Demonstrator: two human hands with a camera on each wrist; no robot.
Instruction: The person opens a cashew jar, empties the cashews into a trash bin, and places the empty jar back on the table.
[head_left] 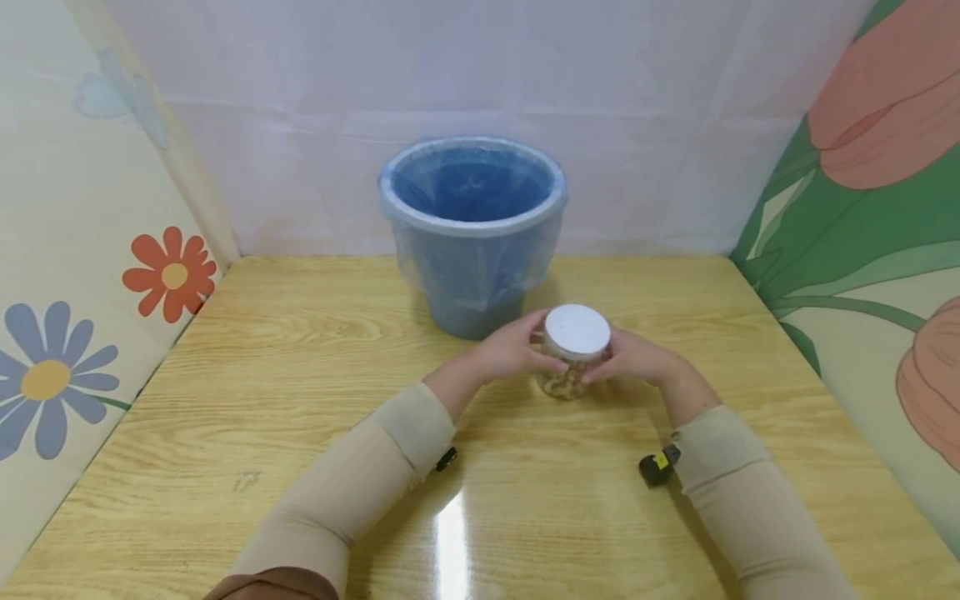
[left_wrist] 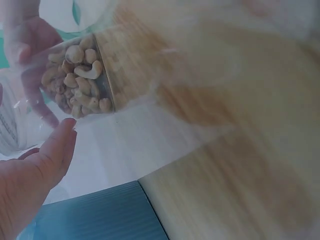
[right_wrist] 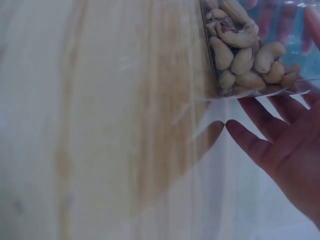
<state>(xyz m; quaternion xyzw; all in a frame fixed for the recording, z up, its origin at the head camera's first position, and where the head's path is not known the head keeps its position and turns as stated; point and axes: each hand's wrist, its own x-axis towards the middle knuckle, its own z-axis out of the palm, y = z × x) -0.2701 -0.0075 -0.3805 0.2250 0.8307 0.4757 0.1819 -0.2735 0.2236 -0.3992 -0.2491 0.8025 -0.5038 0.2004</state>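
A clear jar of cashews (head_left: pixel 567 385) with a white lid (head_left: pixel 577 328) stands upright on the wooden table, between both hands. My left hand (head_left: pixel 512 350) holds its left side, thumb across the front and fingers toward the back. On the opposite side my right hand (head_left: pixel 637 358) holds it the same way, thumb at the front. The cashews (left_wrist: pixel 80 82) fill the lower part of the jar in the left wrist view. In the right wrist view, the right hand's fingers (right_wrist: pixel 260 120) lie spread along the jar, close to the tabletop.
Just behind the jar, a blue bin (head_left: pixel 480 275) lined with a clear plastic bag stands on the table (head_left: pixel 300 350). A white sheet (head_left: pixel 300 167) hangs at the back. Flower-printed panels border the left and right sides. A small black-and-yellow device (head_left: pixel 658 467) is near the right cuff.
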